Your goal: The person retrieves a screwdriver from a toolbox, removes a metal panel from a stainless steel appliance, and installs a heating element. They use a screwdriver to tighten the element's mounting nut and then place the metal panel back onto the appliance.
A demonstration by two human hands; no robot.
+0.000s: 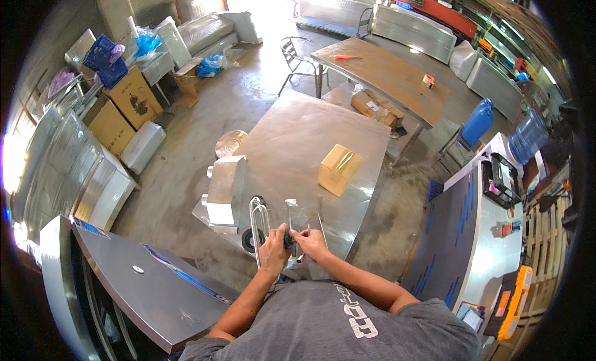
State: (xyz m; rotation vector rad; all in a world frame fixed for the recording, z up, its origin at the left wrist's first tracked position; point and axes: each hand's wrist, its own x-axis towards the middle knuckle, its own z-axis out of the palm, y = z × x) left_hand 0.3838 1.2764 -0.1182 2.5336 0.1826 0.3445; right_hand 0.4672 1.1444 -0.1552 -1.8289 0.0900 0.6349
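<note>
Near the close edge of the steel table (pixel 298 131), my two hands meet around a small black round part (pixel 288 238). My left hand (pixel 273 252) is closed around it from the left. The fingers of my right hand (pixel 310 244) are pinched against its right side and hide some of it. Just left of my left hand stands a bent, U-shaped metal tube (pixel 254 215), and a black wheel-like ring (pixel 248 240) lies beside it. A thin metal rod (pixel 320 213) and some small bits are beyond my right hand.
A steel box with two round stubs (pixel 225 190) is on the table's left side, a taped cardboard box (pixel 340 169) on its right. A brown-topped table (pixel 385 72) stands farther back. Steel cabinets (pixel 149 283) flank me at left; a counter (pixel 490 237) runs at right.
</note>
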